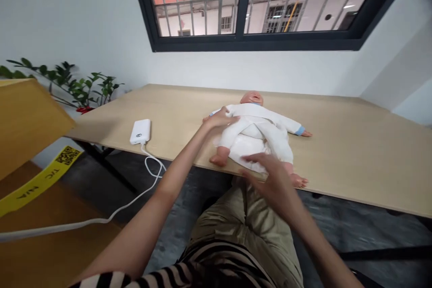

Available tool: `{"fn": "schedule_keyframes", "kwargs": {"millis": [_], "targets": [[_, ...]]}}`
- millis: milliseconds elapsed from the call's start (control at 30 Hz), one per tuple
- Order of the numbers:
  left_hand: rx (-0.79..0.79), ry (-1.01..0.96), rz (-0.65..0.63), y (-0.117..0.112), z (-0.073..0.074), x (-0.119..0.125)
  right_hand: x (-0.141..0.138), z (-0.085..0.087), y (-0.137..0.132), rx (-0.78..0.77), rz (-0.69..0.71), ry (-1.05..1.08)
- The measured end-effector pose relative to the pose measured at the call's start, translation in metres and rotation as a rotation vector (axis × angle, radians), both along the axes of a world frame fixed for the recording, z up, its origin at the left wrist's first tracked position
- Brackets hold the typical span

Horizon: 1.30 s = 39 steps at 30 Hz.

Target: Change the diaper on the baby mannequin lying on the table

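A baby doll [251, 110] lies on its back on the table, head toward the window, in a white outfit with blue cuffs. Its bare feet point at me near the front edge. Between and under its legs is a white, soft pad [248, 147] that looks like a diaper. My left hand [221, 119] rests at the doll's waist, on the left of the picture, fingers stretched over the white cloth. Slightly blurred, my right hand [270, 175] hovers by the pad's near edge and the doll's foot, thumb and fingers apart, holding nothing visible. Contact with the pad is unclear.
The wooden table [354, 153] runs below a barred window [239, 42]. A white power bank [140, 131] with a white cable [114, 213] trailing off the edge lies at the left. Beyond are a yellow box [30, 121] and a green plant [81, 85].
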<state>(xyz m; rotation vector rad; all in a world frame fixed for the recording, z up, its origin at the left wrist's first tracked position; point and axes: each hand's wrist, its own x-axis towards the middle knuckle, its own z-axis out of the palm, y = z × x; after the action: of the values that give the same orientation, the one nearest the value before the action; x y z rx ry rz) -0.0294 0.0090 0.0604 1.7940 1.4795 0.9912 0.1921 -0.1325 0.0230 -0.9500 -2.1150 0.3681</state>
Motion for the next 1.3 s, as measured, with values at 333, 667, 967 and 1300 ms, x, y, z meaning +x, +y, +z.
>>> {"fn": "schedule_keyframes", "kwargs": {"millis": [333,667,967,1300], "targets": [[0.316,0.192,0.064,0.013,0.047,0.056,-0.106,0.039,-0.074,-0.074,0.717,0.023],[0.373,0.212,0.015,0.005,0.042,0.08,-0.133,0.036,-0.069,-0.016,0.766,-0.111],[0.341,0.168,-0.019,0.012,0.02,0.093,-0.122,0.037,-0.058,0.012,0.616,-0.188],[0.308,0.07,-0.14,-0.014,-0.005,0.108,-0.117,0.028,-0.035,-0.027,0.475,-0.182]]}}
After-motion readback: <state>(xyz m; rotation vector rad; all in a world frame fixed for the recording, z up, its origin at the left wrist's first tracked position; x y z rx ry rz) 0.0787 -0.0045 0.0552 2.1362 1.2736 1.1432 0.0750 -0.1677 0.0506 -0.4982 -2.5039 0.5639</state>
